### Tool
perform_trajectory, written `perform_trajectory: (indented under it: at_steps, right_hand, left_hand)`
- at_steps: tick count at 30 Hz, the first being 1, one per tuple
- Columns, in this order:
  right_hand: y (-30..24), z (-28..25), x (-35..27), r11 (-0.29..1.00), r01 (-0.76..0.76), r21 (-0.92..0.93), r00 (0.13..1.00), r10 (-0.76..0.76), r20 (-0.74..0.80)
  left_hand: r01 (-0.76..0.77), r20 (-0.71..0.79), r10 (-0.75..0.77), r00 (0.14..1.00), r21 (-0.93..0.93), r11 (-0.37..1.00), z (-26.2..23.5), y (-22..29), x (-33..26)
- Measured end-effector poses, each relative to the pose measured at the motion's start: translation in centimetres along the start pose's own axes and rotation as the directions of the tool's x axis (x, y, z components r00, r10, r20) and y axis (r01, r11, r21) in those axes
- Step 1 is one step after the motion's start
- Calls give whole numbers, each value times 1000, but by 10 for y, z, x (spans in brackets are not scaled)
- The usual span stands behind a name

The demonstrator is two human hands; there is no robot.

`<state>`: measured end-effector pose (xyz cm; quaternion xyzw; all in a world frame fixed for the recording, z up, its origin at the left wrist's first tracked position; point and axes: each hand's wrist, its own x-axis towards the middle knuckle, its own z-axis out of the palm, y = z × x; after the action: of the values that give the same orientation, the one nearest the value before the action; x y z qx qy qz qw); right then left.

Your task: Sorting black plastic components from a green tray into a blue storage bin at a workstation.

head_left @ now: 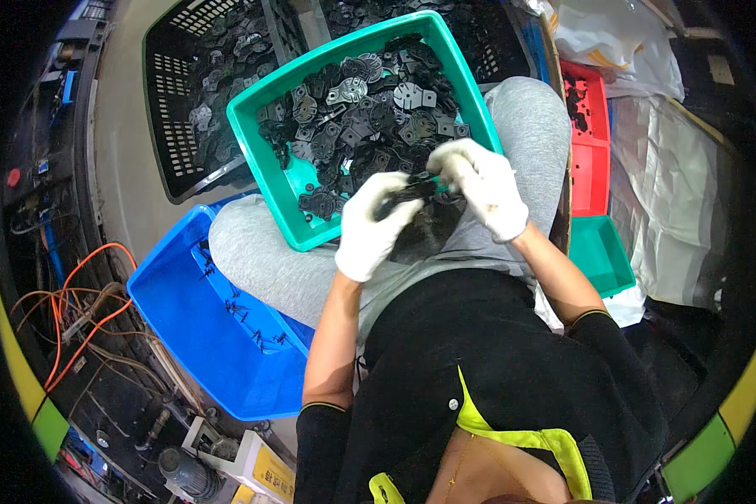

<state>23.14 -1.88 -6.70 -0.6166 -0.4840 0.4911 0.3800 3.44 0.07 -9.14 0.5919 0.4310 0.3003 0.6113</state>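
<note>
My left hand [373,225], in a white glove, is closed around a dark black part [414,191] above the near edge of the green bin [265,178]. At the part's right end, my gloved right hand [485,190] has its fingers pinched together. Whether those fingers grip the same part or a small separate piece cannot be made out. The green bin rests tilted on my lap, filled with flat black and grey metal parts [370,105]; several have round ends and holes.
A blue bin [218,336] with a few small black pieces sits to my left. Beyond the green bin stands a black slatted crate [172,126] of similar parts. On the right are a red tray [592,172] and a small green tray [601,256]. Orange cables [59,311] lie far left.
</note>
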Motion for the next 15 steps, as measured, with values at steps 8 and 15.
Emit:
perform_trajectory:
  at_steps: [8, 15]
  right_hand:
    - [58, 8, 37, 534, 128, -835, 989, -136, 65]
    - [49, 57, 50, 734, 336, -590, 898, -440, -36]
  left_hand:
    - [115, -787, -100, 608, -37, 993, -126, 28, -91]
    - [290, -962, -141, 234, -69, 954, -214, -85, -176]
